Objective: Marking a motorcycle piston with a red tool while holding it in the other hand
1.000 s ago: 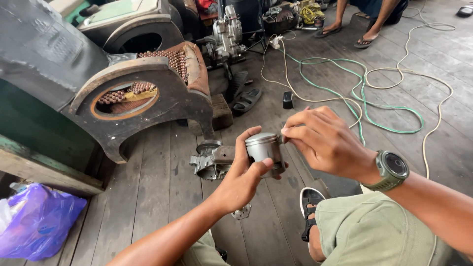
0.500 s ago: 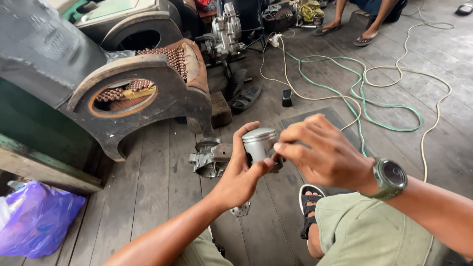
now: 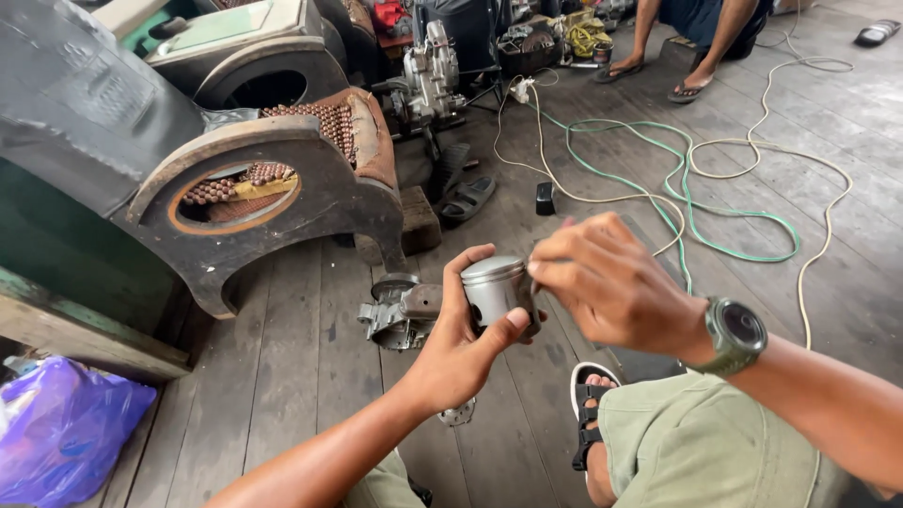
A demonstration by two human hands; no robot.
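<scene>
Piston (image 3: 496,287) sits upright in the left hand (image 3: 461,343), thumb and fingers wrapped around its skirt. Right hand (image 3: 611,282) pinches at its upper rim, fingers closed, blurred. Below the hands, a metal engine part (image 3: 400,310) lies unattached on the plank floor (image 3: 282,376).

Smooth metal piston (image 3: 496,287), rough wood floor (image 3: 282,376)

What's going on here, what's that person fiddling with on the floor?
A person sitting on a wooden plank floor holds a small metal piston upright in the left hand. The right hand, with a wristwatch, works at the piston's side with its fingertips. A grey metal engine part lies on the floor just behind, and green and white cables trail across the boards.
</scene>
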